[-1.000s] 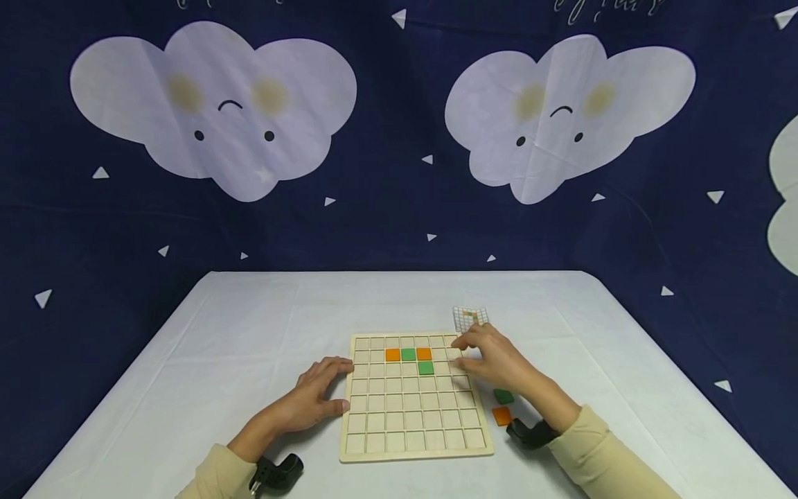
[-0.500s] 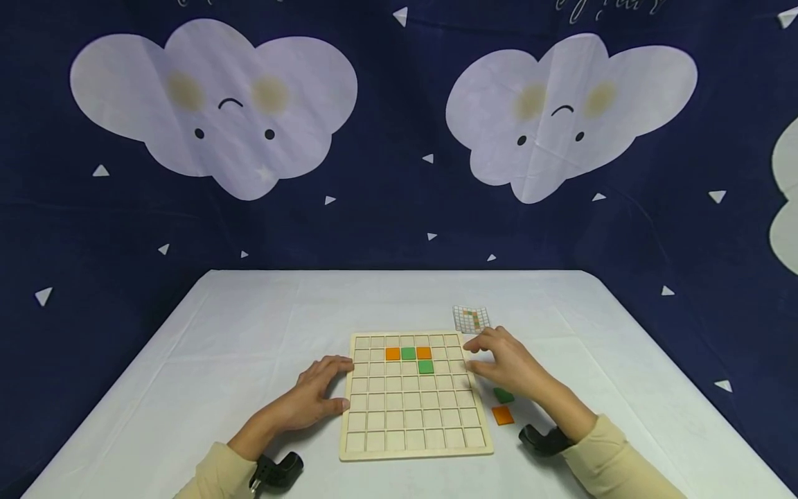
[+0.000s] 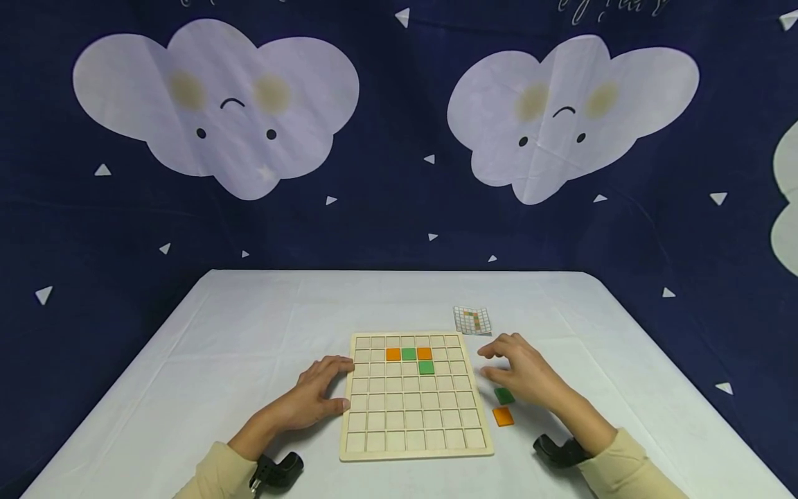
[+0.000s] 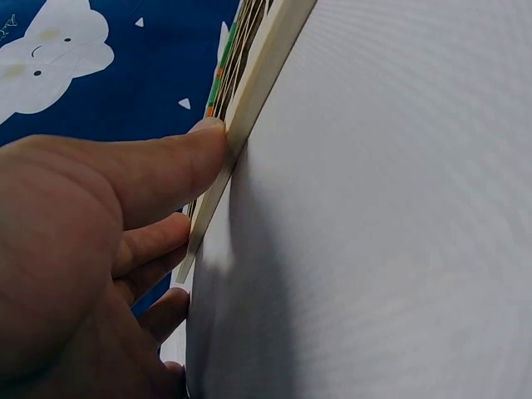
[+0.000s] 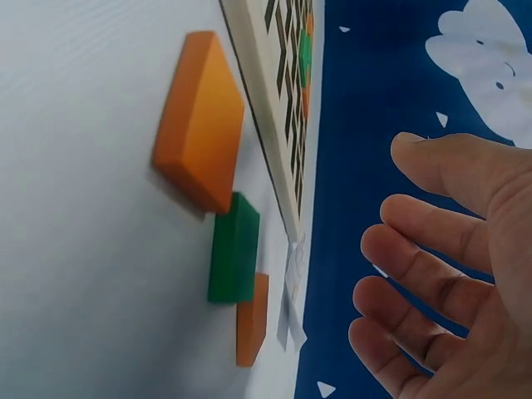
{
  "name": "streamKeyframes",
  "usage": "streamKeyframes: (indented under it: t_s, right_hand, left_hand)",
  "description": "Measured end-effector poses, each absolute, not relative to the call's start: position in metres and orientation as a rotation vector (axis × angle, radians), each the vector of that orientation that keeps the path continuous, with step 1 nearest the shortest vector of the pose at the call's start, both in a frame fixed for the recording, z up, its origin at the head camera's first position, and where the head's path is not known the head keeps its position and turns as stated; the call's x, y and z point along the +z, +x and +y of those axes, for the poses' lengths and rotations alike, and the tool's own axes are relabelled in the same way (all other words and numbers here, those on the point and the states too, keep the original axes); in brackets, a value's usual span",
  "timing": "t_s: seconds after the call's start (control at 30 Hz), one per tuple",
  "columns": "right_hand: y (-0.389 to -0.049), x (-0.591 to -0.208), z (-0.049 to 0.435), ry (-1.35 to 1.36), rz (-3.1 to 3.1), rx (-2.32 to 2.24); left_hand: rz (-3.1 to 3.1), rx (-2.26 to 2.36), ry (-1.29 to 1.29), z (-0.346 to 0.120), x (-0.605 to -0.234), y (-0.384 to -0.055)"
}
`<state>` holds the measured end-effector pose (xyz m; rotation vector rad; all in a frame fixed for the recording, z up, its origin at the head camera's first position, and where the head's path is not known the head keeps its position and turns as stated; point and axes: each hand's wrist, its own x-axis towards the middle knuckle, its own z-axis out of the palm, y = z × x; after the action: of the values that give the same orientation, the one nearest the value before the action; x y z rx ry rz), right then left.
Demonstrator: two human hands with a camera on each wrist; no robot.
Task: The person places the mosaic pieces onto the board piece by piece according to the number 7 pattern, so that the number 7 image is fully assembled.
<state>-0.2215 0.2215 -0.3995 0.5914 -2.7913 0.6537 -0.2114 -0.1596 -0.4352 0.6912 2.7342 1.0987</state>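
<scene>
A wooden grid board lies on the table. Set in its upper cells are an orange tile, a green tile and a second orange tile, with another green tile below the last. My left hand rests its thumb and fingertips against the board's left edge. Off the right edge hovers my right hand, fingers apart and holding nothing. Near it lie a loose green tile and an orange tile. The right wrist view also shows a farther orange tile, hidden in the head view.
A small paper card printed with a coloured grid pattern lies behind the board's upper right corner. White cloth covers the table. A dark blue backdrop with clouds hangs behind it.
My right hand has drawn back to the right, from over the board's right edge to beside it. The printed card now shows fully. The left hand and the tiles stay put.
</scene>
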Motion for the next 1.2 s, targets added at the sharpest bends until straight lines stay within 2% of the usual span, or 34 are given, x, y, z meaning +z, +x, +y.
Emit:
streamKeyframes:
  t_s: [0.53,1.2]
  right_hand:
    - [-0.220,-0.410,0.244,0.512,-2.834,0.663]
    - [-0.224,-0.416,0.269,0.594,-2.886,0.637]
  left_hand:
    - [2.734,1.090,0.696,-0.160,-0.435,-0.211]
    - [2.746,1.081,0.700,-0.160,-0.434,-0.211]
